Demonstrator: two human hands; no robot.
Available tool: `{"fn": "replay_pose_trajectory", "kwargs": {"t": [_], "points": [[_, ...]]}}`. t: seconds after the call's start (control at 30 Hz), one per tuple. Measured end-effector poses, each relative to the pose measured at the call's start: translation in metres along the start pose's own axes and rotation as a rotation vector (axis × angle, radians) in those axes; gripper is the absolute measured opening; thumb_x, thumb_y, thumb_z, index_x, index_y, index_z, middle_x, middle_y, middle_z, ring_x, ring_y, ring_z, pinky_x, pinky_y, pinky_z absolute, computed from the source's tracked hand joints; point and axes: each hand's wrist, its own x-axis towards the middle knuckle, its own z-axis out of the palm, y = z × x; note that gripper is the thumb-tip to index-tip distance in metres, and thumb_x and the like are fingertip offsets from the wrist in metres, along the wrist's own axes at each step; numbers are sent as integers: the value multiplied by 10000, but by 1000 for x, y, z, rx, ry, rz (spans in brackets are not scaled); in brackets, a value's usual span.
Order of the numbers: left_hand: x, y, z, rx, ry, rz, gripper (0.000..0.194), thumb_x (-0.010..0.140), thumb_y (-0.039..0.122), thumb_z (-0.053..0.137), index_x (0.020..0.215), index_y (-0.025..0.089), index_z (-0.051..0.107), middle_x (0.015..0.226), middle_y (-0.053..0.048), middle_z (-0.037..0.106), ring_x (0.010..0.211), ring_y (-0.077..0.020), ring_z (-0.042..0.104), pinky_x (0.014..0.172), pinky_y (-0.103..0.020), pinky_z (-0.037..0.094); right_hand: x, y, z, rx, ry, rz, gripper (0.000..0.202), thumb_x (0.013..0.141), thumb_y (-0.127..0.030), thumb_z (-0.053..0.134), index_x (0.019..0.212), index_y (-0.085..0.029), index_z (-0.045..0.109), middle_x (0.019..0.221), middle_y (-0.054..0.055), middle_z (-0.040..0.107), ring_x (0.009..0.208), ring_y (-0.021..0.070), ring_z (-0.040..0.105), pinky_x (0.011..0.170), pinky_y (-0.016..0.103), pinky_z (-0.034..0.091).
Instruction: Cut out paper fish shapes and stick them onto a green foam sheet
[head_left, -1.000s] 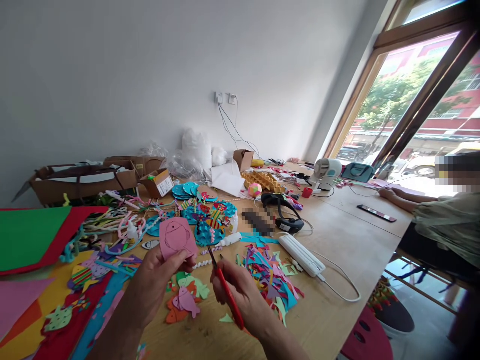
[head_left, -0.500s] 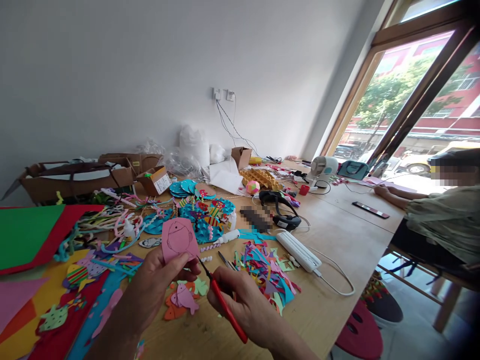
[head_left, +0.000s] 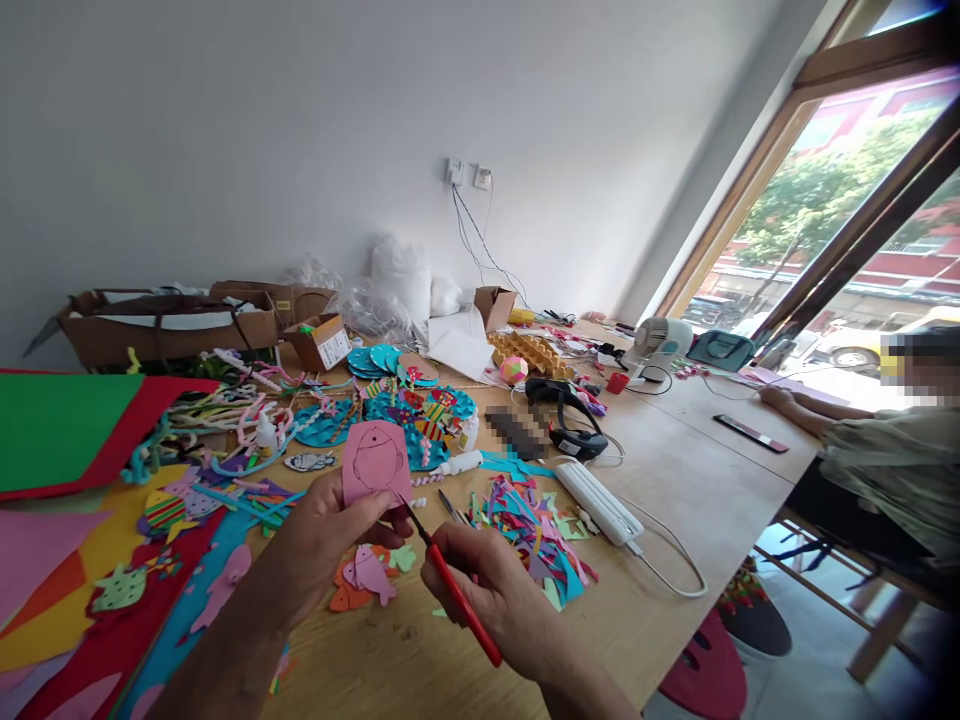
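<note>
My left hand [head_left: 337, 525] pinches the lower edge of a pink paper piece [head_left: 377, 460] with a fish drawn on it in dark line. In my right hand [head_left: 487, 575] are red-handled scissors [head_left: 463, 605], fingers wrapped round the handles. The dark blades reach the paper's lower right corner; whether they are parted is too small to tell. Below the paper, cut-out fish in pink [head_left: 371, 572] and orange [head_left: 349, 595] lie on the wooden table [head_left: 420, 660]. A heap of coloured paper scraps [head_left: 536, 535] lies beyond my right hand.
Coloured sheets [head_left: 67, 430] cover the left side. Behind are pipe cleaners, blue discs [head_left: 375, 360] and cardboard boxes [head_left: 172, 330]. A white power strip [head_left: 598, 503], black headset [head_left: 577, 440] and fan [head_left: 660, 345] stand to the right. A person [head_left: 885, 460] sits at the far right.
The view has shifted slightly. The pink paper is held more upright and squarely, a little further right in view, and the scissors remain at its lower right corner.
</note>
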Motion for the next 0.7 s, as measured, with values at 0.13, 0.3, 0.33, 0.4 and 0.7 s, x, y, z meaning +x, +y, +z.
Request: {"fn": "replay_pose_trajectory", "kwargs": {"t": [0.13, 0.3, 0.33, 0.4, 0.7], "points": [[5, -5, 0, -49, -49, 11, 113, 663, 287, 647, 617, 184, 655, 564, -4, 688, 560, -153, 636, 529, -218, 500, -1, 4, 0, -9, 4, -1, 261, 875, -331, 503, 664, -186, 453, 567, -52, 377, 530, 88, 324, 455, 221, 208], [12, -12, -4, -94, -144, 25, 121, 684, 280, 659, 654, 169, 695, 624, -17, 711, 613, -149, 647, 580, -219, 528, -3, 5, -2, -62, 20, -7, 270, 879, -321, 510, 655, -186, 443, 575, -49, 384, 548, 91, 325, 465, 220, 211], [13, -13, -4, -101, -152, 26, 118, 687, 277, 661, 659, 168, 699, 631, -19, 713, 617, -148, 647, 584, -218, 530, -3, 5, -2, -69, 22, -4, 269, 878, -318, 514, 655, -185, 443, 575, -49, 387, 549, 91, 325, 465, 220, 212], [13, -14, -5, -115, -160, 26, 108, 687, 267, 668, 660, 168, 702, 627, -17, 711, 611, -144, 644, 578, -213, 530, -3, 6, -3, -79, 22, 0, 267, 876, -321, 521, 658, -184, 448, 576, -49, 395, 548, 90, 326, 465, 218, 216], [11, -15, -6, -130, -192, 31, 113, 701, 258, 674, 668, 156, 708, 607, -21, 693, 615, -147, 644, 575, -212, 530, -4, 7, -3, -180, 50, -25, 275, 883, -334, 524, 667, -177, 457, 579, -59, 393, 554, 87, 317, 477, 216, 234]]}}
